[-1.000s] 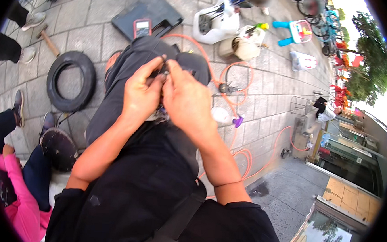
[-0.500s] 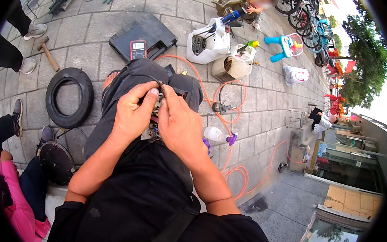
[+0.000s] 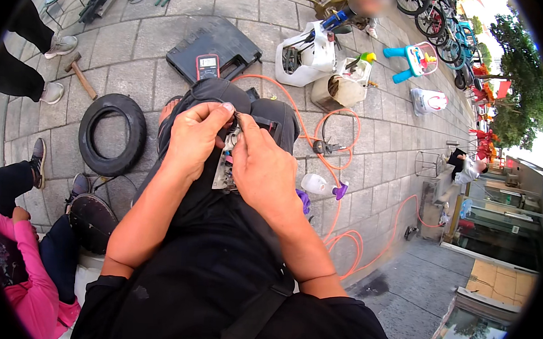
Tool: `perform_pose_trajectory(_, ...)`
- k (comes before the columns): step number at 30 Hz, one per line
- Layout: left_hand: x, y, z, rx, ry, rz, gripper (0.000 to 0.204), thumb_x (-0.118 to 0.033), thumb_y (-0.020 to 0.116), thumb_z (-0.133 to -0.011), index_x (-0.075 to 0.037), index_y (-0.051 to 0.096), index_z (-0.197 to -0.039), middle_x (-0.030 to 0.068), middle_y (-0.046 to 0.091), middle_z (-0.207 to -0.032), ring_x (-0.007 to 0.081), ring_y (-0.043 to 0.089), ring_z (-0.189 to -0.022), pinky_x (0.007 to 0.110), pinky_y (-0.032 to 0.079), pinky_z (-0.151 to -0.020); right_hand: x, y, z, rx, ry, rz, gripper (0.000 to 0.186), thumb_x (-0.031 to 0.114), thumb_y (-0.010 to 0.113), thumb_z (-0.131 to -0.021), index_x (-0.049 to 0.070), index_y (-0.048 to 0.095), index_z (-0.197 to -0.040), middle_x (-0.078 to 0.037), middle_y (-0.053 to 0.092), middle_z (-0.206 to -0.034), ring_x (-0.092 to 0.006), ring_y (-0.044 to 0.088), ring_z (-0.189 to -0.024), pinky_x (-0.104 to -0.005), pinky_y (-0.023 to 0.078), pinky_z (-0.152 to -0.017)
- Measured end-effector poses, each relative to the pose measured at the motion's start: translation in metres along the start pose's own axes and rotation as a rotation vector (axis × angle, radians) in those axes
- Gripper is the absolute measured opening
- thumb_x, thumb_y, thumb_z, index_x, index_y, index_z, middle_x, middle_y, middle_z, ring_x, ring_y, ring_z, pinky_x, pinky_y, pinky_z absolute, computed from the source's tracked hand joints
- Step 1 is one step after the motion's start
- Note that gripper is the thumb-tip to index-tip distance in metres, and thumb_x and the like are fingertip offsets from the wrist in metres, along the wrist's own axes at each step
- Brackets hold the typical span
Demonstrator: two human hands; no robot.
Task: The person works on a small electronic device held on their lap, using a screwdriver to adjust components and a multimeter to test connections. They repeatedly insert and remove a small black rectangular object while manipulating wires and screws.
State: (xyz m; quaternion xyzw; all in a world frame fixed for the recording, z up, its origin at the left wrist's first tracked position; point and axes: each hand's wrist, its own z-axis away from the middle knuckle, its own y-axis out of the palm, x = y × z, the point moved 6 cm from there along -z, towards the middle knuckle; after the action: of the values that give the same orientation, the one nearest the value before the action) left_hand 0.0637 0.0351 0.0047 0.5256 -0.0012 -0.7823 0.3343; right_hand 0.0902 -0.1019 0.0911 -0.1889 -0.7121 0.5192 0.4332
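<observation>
I sit with my knees up in black trousers. My left hand (image 3: pixel 194 137) and my right hand (image 3: pixel 264 169) meet over my lap, both closed around a small flat metal part (image 3: pixel 225 168) with dark bits on it. The fingertips of both hands pinch its upper end near my knees. Most of the part is hidden between my palms. A black strap crosses my chest below.
On the paving lie a small black tyre (image 3: pixel 112 133), a hammer (image 3: pixel 80 75), an open black case (image 3: pixel 214 46) with a red meter (image 3: pixel 207 66), an orange hose (image 3: pixel 336 173), white jugs (image 3: pixel 310 50) and a spray bottle (image 3: pixel 321 185). A person in pink (image 3: pixel 17 266) sits at my left.
My hands stay together on the part and have shifted slightly lower in view. The view has tilted, showing more paving ahead.
</observation>
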Motion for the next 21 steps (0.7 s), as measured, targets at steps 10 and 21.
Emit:
perform_pose_trajectory(10, 0.003, -0.009, -0.002, 0.010, 0.125, -0.149, 0.025, -0.024, 0.074, -0.108, 0.000, 0.079, -0.109, 0.0037, 0.076, -0.099, 0.0096, 0.069, -0.087, 0.026, 0.056, -0.065, -0.003, 0.008, -0.001, -0.005, 0.005, -0.050, 0.041, 0.017, 0.065, -0.103, 0.009, 0.061, -0.144, -0.017, 0.074, -0.099, -0.0437, 0.075, -0.081, -0.0561, 0.060, -0.070)
perform_pose_trajectory(21, -0.005, -0.014, -0.015, 0.119, 0.207, -0.323, 0.027, -0.026, 0.074, -0.109, 0.000, 0.077, -0.109, 0.0019, 0.075, -0.092, 0.0078, 0.069, -0.082, 0.025, 0.059, -0.068, -0.003, 0.010, -0.006, 0.131, 0.172, -0.284, 0.037, 0.016, 0.059, -0.106, 0.005, 0.068, -0.141, -0.023, 0.078, -0.119, -0.0458, 0.074, -0.106, -0.0537, 0.060, -0.090)
